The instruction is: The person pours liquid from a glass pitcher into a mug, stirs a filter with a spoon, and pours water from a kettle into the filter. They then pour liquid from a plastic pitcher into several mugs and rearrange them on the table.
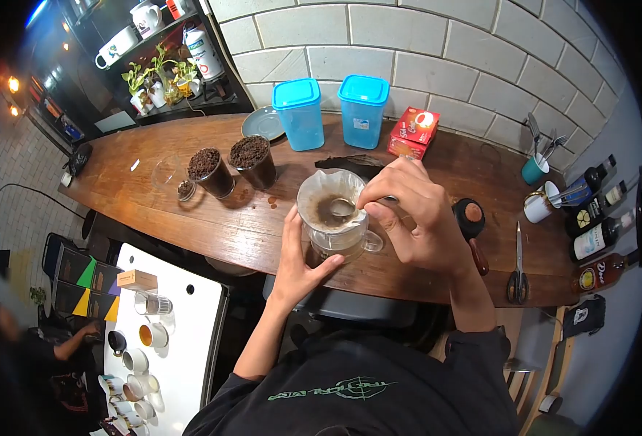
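A paper filter (311,195) with wet brown coffee sits in a clear dripper on top of a glass coffee server (371,242). My left hand (297,256) is curled around the near left side of the glass server, thumb in front. Pinched in my right hand (410,211) is a metal spoon (342,208), its bowl dipping into the filter. Left of the filter stand two glasses heaped with dark crumbly grounds, one glass (252,161) nearer and another glass (211,173) beyond it. A portafilter-like tool (470,218) with a wooden handle lies right of my right hand.
Two blue lidded containers (298,116) stand by the tiled wall, beside a red box (413,132). Scissors (518,272), a utensil cup (534,169) and several bottles (595,240) are at the right. A white table (190,320) holds several cups; another person (52,363) is beyond it.
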{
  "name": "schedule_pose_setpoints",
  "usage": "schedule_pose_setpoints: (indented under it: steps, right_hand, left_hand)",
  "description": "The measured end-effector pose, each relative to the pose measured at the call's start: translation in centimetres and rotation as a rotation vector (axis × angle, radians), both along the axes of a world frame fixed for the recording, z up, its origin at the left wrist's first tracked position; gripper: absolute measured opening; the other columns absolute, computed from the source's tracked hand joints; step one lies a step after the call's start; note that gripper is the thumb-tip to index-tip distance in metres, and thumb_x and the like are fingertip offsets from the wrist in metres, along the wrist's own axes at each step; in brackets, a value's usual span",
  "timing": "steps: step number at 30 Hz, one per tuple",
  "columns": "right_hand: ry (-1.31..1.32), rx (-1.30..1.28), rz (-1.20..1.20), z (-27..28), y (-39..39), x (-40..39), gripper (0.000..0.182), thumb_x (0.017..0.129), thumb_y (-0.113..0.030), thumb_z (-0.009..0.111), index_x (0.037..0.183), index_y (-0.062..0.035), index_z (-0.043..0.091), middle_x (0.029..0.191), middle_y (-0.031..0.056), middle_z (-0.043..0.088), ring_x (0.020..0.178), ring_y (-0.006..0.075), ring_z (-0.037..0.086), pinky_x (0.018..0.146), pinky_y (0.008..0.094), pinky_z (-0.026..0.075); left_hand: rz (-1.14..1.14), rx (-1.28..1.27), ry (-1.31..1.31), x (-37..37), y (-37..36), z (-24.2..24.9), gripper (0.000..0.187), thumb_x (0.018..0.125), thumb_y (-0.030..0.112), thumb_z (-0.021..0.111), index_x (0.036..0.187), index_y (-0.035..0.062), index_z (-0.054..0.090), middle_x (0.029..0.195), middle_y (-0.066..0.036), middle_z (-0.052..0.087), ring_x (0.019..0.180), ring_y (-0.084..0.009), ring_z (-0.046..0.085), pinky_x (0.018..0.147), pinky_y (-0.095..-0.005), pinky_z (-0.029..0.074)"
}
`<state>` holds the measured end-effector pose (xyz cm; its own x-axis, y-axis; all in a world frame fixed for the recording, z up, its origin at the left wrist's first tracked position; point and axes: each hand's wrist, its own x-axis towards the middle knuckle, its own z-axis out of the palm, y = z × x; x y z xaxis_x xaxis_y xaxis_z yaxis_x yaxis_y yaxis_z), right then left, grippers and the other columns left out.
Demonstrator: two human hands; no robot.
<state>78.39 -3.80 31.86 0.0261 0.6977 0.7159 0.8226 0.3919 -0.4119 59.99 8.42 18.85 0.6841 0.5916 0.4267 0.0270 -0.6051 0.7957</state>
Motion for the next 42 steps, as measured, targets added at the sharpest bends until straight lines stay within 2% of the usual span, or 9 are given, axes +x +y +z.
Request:
schedule_pose_setpoints:
  steps: [6, 16, 20, 25, 30, 35, 38, 40, 42]
  right_hand:
    - [0.040, -0.046, 0.029, -1.1, 0.6, 0.4, 0.003, 0.086, -0.005, 0.066, 0.087, -0.0034, 0.066, 0.085, 0.0064, 0.066, 0.087, 0.0256, 0.060, 0.086, 0.0371, 0.045]
    - [0.317, -0.121, -0.061, -3.1, 0.7, 0.4, 0.024, 0.092, -0.010, 0.065, 0.113, -0.0005, 0.058, 0.102, 0.0136, 0.064, 0.083, 0.0249, 0.062, 0.077, 0.0349, 0.050]
    - [0.408, -0.221, -0.147, -2.9, 0.1, 0.1, 0.029, 0.096, -0.014, 0.062, 0.121, -0.0002, 0.058, 0.101, 0.0136, 0.065, 0.081, 0.0184, 0.062, 0.075, 0.0324, 0.050]
    - [0.498, -0.277, -0.162, -3.3, -0.1, 0.3, 0.036, 0.096, -0.017, 0.063, 0.127, -0.0001, 0.056, 0.094, 0.0110, 0.064, 0.078, 0.0163, 0.060, 0.073, 0.0308, 0.050]
    - [0.596, -0.223, -0.178, -4.3, -0.6, 0.2, 0.043, 0.096, -0.020, 0.064, 0.132, -0.0004, 0.052, 0.087, 0.0068, 0.059, 0.076, 0.0145, 0.056, 0.072, 0.0302, 0.049]
    - [0.516, 0.015, -0.392, -4.6, -2.6, -0.2, 0.037, 0.098, -0.021, 0.063, 0.127, -0.0019, 0.052, 0.084, 0.0054, 0.054, 0.072, 0.0130, 0.052, 0.066, 0.0290, 0.044]
    - [0.272, 0.140, -0.422, -3.7, -5.9, -1.5, 0.007, 0.094, -0.007, 0.058, 0.088, -0.0022, 0.057, 0.080, 0.0078, 0.055, 0.069, 0.0188, 0.052, 0.063, 0.0298, 0.043]
    - [0.319, 0.149, -0.340, -4.9, -6.8, -3.4, 0.010, 0.092, -0.003, 0.056, 0.083, -0.0020, 0.056, 0.078, 0.0085, 0.055, 0.069, 0.0211, 0.053, 0.063, 0.0308, 0.043]
    - [0.350, 0.116, -0.217, -6.8, -6.9, -5.1, 0.012, 0.090, 0.003, 0.052, 0.079, -0.0006, 0.055, 0.074, 0.0109, 0.055, 0.069, 0.0264, 0.054, 0.063, 0.0344, 0.045]
  left_hand:
    - [0.064, 0.124, -0.003, -1.3, -0.1, 0.4, 0.093, 0.073, 0.035, 0.084, 0.146, 0.0037, 0.036, 0.154, -0.020, 0.032, 0.142, -0.0373, 0.033, 0.116, -0.0492, 0.030]
    - [0.127, 0.209, 0.035, -3.0, -1.8, 0.0, 0.079, 0.076, 0.030, 0.082, 0.142, 0.0060, 0.045, 0.151, -0.019, 0.035, 0.138, -0.0381, 0.038, 0.113, -0.0491, 0.033]
    - [0.213, 0.213, -0.043, -4.0, -2.6, -1.0, 0.060, 0.077, 0.026, 0.081, 0.128, 0.0042, 0.058, 0.144, -0.018, 0.044, 0.134, -0.0365, 0.043, 0.110, -0.0467, 0.036]
    - [0.378, 0.263, -0.154, -4.1, -3.1, -1.1, 0.012, 0.082, 0.001, 0.071, 0.092, 0.0031, 0.065, 0.113, -0.012, 0.059, 0.105, -0.0279, 0.058, 0.089, -0.0393, 0.047]
    - [0.353, 0.165, -0.147, -4.8, -3.5, -1.7, 0.006, 0.087, 0.001, 0.068, 0.090, 0.0008, 0.063, 0.111, -0.013, 0.057, 0.104, -0.0250, 0.056, 0.093, -0.0356, 0.043]
    - [0.343, 0.165, -0.172, -5.1, -4.1, -1.7, 0.007, 0.090, 0.005, 0.066, 0.089, -0.0002, 0.062, 0.103, -0.012, 0.058, 0.097, -0.0217, 0.056, 0.089, -0.0329, 0.043]
    - [0.252, 0.086, -0.164, -6.0, -4.7, -2.0, 0.012, 0.092, 0.007, 0.064, 0.084, -0.0018, 0.063, 0.095, -0.010, 0.063, 0.086, -0.0225, 0.061, 0.076, -0.0321, 0.048]
    - [0.195, -0.379, -0.148, -6.5, -5.7, -1.9, 0.031, 0.101, 0.018, 0.056, 0.079, -0.0034, 0.061, 0.092, -0.008, 0.064, 0.081, -0.0194, 0.061, 0.071, -0.0312, 0.046]
    - [0.086, -0.412, -0.196, -7.2, -5.7, -3.8, 0.034, 0.105, 0.028, 0.049, 0.095, -0.0013, 0.061, 0.106, -0.009, 0.064, 0.095, -0.0192, 0.062, 0.081, -0.0319, 0.049]
